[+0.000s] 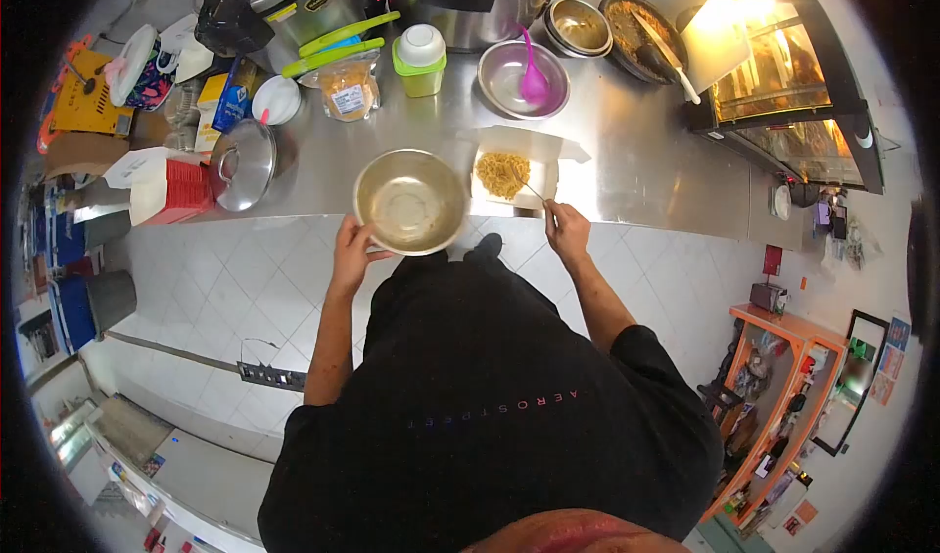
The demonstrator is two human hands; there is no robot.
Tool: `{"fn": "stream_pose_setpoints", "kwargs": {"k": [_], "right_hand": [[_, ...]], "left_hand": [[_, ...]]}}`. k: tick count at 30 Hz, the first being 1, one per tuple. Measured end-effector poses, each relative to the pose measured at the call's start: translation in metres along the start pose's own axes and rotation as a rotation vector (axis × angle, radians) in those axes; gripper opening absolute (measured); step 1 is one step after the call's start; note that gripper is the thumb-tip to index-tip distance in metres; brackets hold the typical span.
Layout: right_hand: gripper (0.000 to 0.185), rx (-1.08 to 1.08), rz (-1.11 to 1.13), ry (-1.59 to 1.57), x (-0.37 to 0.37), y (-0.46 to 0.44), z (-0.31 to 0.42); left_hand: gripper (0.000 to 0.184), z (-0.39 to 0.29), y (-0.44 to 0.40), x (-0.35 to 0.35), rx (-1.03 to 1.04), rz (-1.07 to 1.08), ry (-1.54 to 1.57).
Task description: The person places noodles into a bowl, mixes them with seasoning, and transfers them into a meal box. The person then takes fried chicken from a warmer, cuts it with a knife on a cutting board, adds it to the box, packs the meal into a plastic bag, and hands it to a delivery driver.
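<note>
My left hand point(355, 256) grips the near-left rim of a steel mixing bowl point(409, 204), its thumb over the edge. The bowl is tilted toward me and looks empty apart from a light film inside. My right hand point(567, 229) is closed on the handle of a thin metal utensil point(533, 192). Its far end reaches into a heap of brownish grain-like or noodle-like food point(501, 174), so I cannot tell whether it is a spoon or a fork. That food lies in an open white paper box point(541, 183) on the steel counter, right of the bowl.
Behind the box, a steel bowl point(498, 97) holds a purple ladle point(534, 81). A dark pan point(641, 36), a lit glass warmer point(783, 83) and large cookers point(313, 5) line the back. At left are a pot lid point(243, 165) and stacked red boxes point(179, 190).
</note>
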State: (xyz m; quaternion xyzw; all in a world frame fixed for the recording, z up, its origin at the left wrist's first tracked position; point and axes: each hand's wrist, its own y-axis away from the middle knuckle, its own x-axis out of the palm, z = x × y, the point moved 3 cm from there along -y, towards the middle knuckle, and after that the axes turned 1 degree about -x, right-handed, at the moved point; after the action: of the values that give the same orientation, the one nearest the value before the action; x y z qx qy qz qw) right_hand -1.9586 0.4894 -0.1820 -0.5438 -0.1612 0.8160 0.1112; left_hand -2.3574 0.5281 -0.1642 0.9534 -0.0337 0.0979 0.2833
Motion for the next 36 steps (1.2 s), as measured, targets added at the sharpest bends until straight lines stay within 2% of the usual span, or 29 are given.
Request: {"fn": "stream_pose_setpoints", "kwargs": {"k": [3,5,6,8,10,13,14,16,17,19,20,21,22,23,24,25,26,27,28,29,31,32,33,35,36], "right_hand": [[0.011,-0.051,0.0,-0.151,0.024,-0.006,0.03],[0.008,-0.211,0.129,-0.316,0.045,-0.041,0.089],[0.011,-0.199,0.312,-0.205,0.068,-0.055,0.118],[0.02,-0.34,0.41,-0.157,0.11,-0.078,0.168],[0.024,-0.304,0.741,-0.014,0.142,-0.093,0.209],[0.032,-0.279,0.582,-0.102,0.13,-0.107,0.238],[0.04,-0.263,0.567,-0.097,0.12,-0.112,0.233],[0.044,-0.221,0.096,-0.177,0.077,-0.138,0.194],[0.046,-0.112,0.031,-0.139,0.05,-0.152,0.16],[0.069,0.169,-0.059,0.068,0.0,-0.174,0.096],[0.092,0.095,-0.005,0.253,-0.008,-0.166,0.061],[0.101,0.176,0.564,0.336,-0.031,-0.165,0.048],[0.102,0.261,0.808,0.319,-0.028,-0.159,0.041],[0.103,0.218,0.87,0.308,-0.013,-0.14,0.033],[0.104,0.174,0.931,0.294,0.002,-0.121,0.025],[0.106,0.003,0.811,0.295,0.022,-0.085,0.024],[0.097,0.031,0.772,0.319,0.017,-0.067,0.044],[0.088,0.057,0.731,0.344,0.012,-0.052,0.064],[0.078,-0.005,0.533,0.424,0.038,-0.024,0.052],[0.068,-0.063,0.337,0.504,0.064,0.0,0.031],[0.062,-0.068,0.327,0.303,0.051,0.009,0.019],[0.065,-0.093,0.309,0.257,0.046,0.013,0.009],[0.063,-0.124,0.343,0.245,0.038,0.018,-0.005],[0.061,-0.107,0.42,0.0,0.006,0.024,-0.043],[0.061,0.005,0.398,0.015,-0.011,0.027,-0.069]], "left_hand": [[0.013,0.023,-0.02,-0.044,0.057,-0.11,0.195],[0.015,0.037,-0.037,-0.063,0.117,-0.176,0.281],[0.016,0.044,-0.044,-0.07,0.144,-0.209,0.31],[0.018,0.059,-0.059,-0.082,0.17,-0.297,0.336],[0.022,0.076,-0.073,-0.096,0.164,-0.412,0.325],[0.032,0.093,-0.089,-0.109,0.221,-0.49,0.387],[0.035,0.1,-0.097,-0.117,0.235,-0.526,0.412],[0.042,0.106,-0.115,-0.131,0.263,-0.591,0.466],[0.045,0.097,-0.115,-0.125,0.252,-0.596,0.503],[0.05,0.062,-0.096,-0.105,0.222,-0.614,0.572],[0.051,0.046,-0.082,-0.087,0.152,-0.747,0.615],[0.05,0.056,-0.083,-0.087,0.198,-0.839,0.412],[0.048,0.074,-0.084,-0.092,0.251,-0.923,0.205],[0.047,0.081,-0.086,-0.089,0.309,-1.001,-0.001],[0.044,0.077,-0.09,-0.07,0.39,-0.859,-0.092],[0.042,0.076,-0.089,-0.041,0.471,-0.717,-0.183],[0.039,0.075,-0.087,-0.01,0.55,-0.575,-0.273],[0.039,0.06,-0.081,0.03,0.666,-0.466,-0.565],[0.04,0.045,-0.077,0.074,0.775,-0.35,-0.855],[0.043,0.04,-0.081,0.112,0.797,-0.293,-0.954],[0.051,0.046,-0.085,0.184,0.84,-0.153,-1.16],[0.061,0.068,-0.096,0.203,0.795,-0.139,-1.248],[0.062,0.088,-0.105,0.216,0.739,-0.152,-1.211],[0.064,0.106,-0.106,0.258,0.63,-0.188,-1.13],[0.059,0.113,-0.1,0.278,0.588,-0.135,-0.889]]}}
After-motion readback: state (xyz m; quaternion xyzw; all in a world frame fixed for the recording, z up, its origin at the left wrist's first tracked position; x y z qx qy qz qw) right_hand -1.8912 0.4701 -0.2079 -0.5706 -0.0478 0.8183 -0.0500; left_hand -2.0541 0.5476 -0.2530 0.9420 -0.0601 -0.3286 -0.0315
